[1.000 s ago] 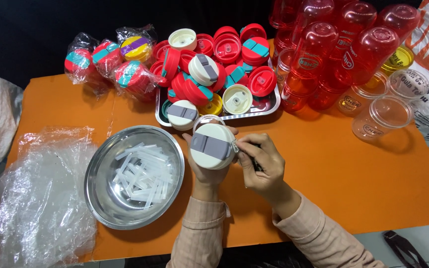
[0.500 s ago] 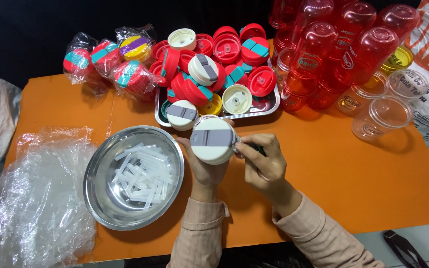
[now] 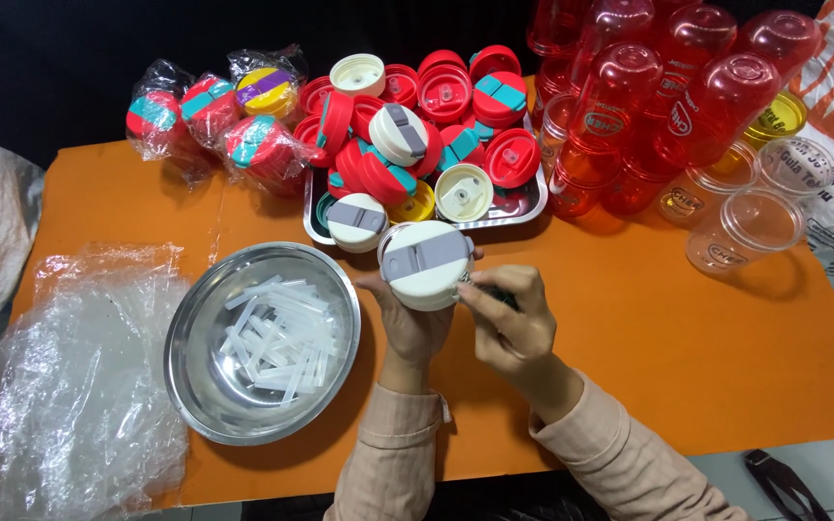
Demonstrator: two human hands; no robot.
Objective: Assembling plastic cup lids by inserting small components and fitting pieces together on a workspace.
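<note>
Cream lid (image 3: 426, 262) with grey flip tab, held up over the orange table (image 3: 629, 338), just near of the tray. Left hand (image 3: 415, 323) clamped under and around it, fingers wrapped on the rim. Right hand (image 3: 509, 314) pressed to the lid's right edge, fingertips pinched together on something small and dark; cannot tell what.

Against the pictures a second and half a second back: lid in much the same spot, grey tab turned a little, right fingers closer in on the rim. Small change only; looks like fine work on the lid's edge under way, not a put-down.

Just left of the hands: steel bowl (image 3: 263, 340), holding a loose heap of short, clear-white strips (image 3: 277, 338). Far of the hands: steel tray (image 3: 518, 214), piled with lids (image 3: 436, 106), mostly red with teal tabs, a few cream, one yellow underside showing. One more cream lid (image 3: 357, 222) at the tray's near left corner. Far left: bagged lids (image 3: 214, 116) in clear wrap, red, teal, one yellow and purple. Far right: stacked red cups (image 3: 668, 87), mouths down; clear cups (image 3: 745, 227) beside them, upright, apparently empty. Near left: crumpled clear plastic sheet (image 3: 69, 376) on the table edge.
</note>
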